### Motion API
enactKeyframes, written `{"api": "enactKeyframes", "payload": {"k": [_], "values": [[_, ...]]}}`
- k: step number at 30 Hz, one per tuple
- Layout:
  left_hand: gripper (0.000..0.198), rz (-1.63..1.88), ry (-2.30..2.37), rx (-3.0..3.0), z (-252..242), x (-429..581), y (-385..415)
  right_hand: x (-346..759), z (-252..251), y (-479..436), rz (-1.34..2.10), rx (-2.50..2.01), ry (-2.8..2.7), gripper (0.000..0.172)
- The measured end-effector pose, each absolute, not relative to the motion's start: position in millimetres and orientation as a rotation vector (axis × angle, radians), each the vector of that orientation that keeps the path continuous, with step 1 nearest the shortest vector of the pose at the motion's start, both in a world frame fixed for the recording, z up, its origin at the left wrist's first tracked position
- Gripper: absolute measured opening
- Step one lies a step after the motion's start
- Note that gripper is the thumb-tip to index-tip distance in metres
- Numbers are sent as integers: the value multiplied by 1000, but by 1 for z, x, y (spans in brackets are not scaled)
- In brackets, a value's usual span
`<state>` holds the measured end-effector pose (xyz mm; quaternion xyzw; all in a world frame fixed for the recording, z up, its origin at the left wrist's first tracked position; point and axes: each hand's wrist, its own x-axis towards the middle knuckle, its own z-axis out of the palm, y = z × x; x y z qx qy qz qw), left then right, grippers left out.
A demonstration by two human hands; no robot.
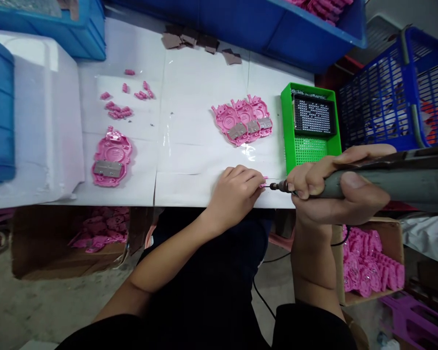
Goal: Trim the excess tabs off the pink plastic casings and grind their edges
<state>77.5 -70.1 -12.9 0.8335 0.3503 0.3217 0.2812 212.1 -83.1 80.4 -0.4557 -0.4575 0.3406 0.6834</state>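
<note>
My right hand [336, 187] is wrapped round a grey-green electric screwdriver [405, 182], held level with its bit pointing left. At the tip of the bit, a small pink plastic part [264, 181] shows just past the fingers of my left hand [239, 189]. Those fingers are closed on it near the table's front edge, and they hide most of it. Beyond my hands lie overlapping pink plastic housings [228, 119] with grey metal plates. A single pink housing [113, 155] with a grey plate lies at the left, below several small pink pieces [119, 112].
Right of the housings stands a green tray [289, 131] holding a black screw box [314, 115]. Blue bins [241, 29] line the back, with brown flat pieces [190, 38] before them. A blue basket [377, 97] is at right. Cardboard boxes [392, 238] of pink parts sit below the table.
</note>
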Motion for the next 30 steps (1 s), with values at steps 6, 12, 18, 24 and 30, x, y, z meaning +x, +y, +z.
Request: {"api": "enactKeyframes", "payload": {"k": [6, 12, 18, 24, 30], "values": [[13, 863, 934, 2252, -16, 77, -71, 217, 79, -79, 835, -950, -1075, 12], [13, 855, 951, 2316, -18, 78, -72, 213, 66, -73, 781, -899, -1138, 13], [5, 929, 961, 2332, -18, 77, -75, 210, 50, -71, 806, -950, -1223, 31], [13, 931, 994, 2369, -22, 81, -74, 225, 53, -63, 928, -827, -1277, 24], [39, 1117, 926, 2334, -15, 53, -99, 270, 103, -62, 772, -807, -825, 22]]}}
